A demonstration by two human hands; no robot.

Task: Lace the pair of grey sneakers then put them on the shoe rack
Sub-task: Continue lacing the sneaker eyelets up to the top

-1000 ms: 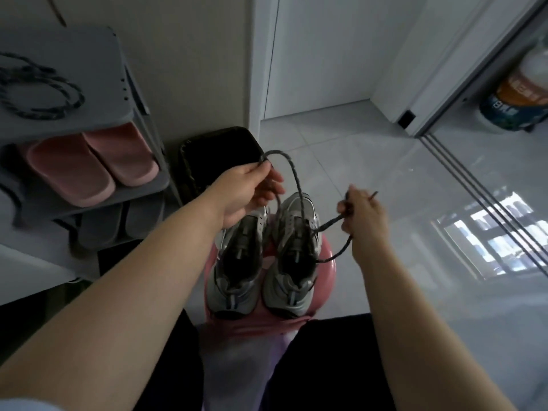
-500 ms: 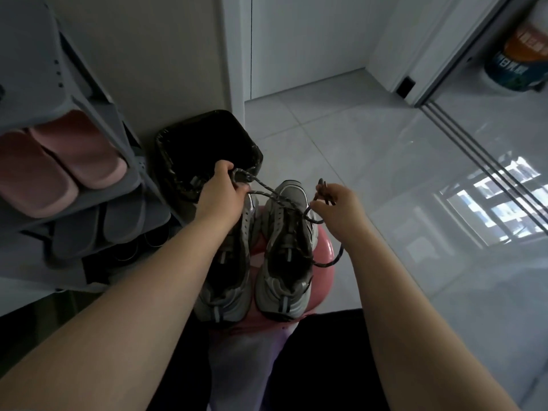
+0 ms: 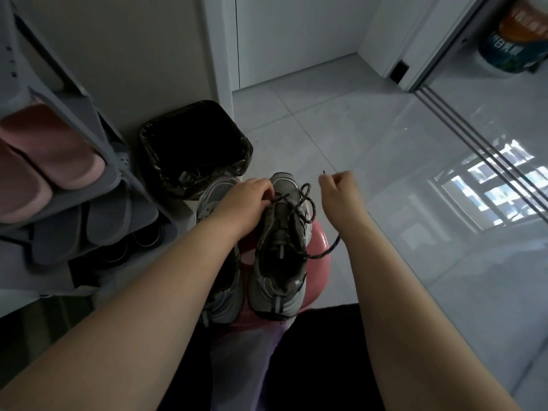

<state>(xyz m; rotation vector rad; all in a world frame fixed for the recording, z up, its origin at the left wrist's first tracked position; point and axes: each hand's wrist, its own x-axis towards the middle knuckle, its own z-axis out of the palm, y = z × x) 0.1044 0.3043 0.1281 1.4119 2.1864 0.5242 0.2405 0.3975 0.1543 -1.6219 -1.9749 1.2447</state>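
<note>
Two grey sneakers stand side by side on a pink stool (image 3: 318, 247) in front of me. The right sneaker (image 3: 281, 262) has a dark speckled lace (image 3: 305, 209) looping over its toe end and trailing off to the right. My left hand (image 3: 249, 203) rests on the front of that sneaker, fingers pinched on the lace at the lowest eyelets. My right hand (image 3: 341, 188) is closed on the lace's free end, whose tip sticks out above the fist. The left sneaker (image 3: 219, 289) is mostly hidden under my left forearm. The grey shoe rack (image 3: 89, 114) stands at the left.
Pink slippers (image 3: 44, 161) and grey slippers (image 3: 89, 226) lie on the rack's shelves. A black-lined bin (image 3: 192, 149) stands between rack and stool. Glossy tiled floor stretches to the right, with a sliding door track (image 3: 474, 134) and a large bottle (image 3: 513, 40) beyond.
My left hand came down from holding the lace high and now sits on the right sneaker's toe end. The lace loop has collapsed onto the shoe. My right hand stays out to the right.
</note>
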